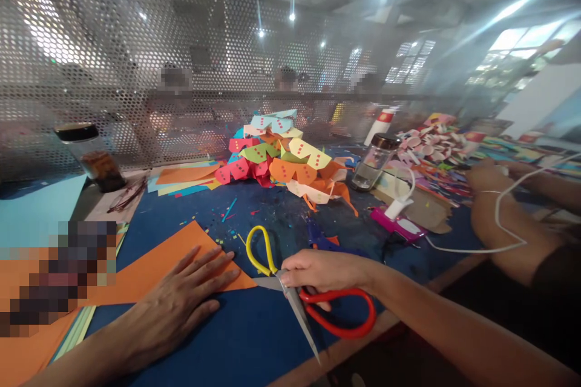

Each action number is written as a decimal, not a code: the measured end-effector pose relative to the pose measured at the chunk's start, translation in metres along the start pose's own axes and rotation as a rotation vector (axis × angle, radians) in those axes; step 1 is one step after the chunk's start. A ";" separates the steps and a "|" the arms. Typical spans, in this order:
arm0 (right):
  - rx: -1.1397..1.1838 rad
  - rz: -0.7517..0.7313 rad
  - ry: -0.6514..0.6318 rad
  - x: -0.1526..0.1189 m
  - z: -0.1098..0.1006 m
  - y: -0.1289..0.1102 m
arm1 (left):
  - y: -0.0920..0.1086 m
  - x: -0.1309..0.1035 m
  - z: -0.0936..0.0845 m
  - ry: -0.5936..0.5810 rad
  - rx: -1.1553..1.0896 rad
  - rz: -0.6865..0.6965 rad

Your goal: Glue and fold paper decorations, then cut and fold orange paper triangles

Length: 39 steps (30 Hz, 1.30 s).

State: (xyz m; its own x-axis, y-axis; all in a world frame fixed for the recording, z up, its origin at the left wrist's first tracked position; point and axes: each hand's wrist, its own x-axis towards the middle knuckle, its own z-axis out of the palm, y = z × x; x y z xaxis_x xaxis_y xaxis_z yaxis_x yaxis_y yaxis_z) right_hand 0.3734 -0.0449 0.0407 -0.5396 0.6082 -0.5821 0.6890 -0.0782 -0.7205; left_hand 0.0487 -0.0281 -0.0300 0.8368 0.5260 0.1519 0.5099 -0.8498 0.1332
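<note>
Scissors [298, 307] near table edge [295, 377], paper [149, 275] alongside

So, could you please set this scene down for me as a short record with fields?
Left hand: flat, palm down, on orange paper
Right hand: gripping scissors, one yellow handle, one red handle
Blades: spread apart, one at the paper's tip
Beyond the hands: piled paper shapes, some with red marks
Jars: two, dark-lidded, one on each side of the pile
Nearby person: forearm at the right
Tabletop: blue
</note>
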 end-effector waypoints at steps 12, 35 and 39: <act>0.015 -0.016 -0.023 -0.005 0.001 -0.001 | -0.001 0.001 0.000 -0.015 0.002 0.005; 0.169 -0.032 0.019 0.009 0.012 0.004 | 0.000 0.001 0.002 -0.049 0.008 -0.002; 0.194 -0.032 0.021 0.012 0.013 0.005 | 0.004 0.002 0.002 -0.049 -0.017 -0.019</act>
State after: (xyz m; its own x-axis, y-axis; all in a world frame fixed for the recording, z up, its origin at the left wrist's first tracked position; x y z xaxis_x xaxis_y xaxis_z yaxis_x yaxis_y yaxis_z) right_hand 0.3642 -0.0480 0.0256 -0.5480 0.6293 -0.5510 0.5644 -0.2080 -0.7989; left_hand 0.0524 -0.0303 -0.0317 0.8357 0.5398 0.1013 0.5231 -0.8385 0.1523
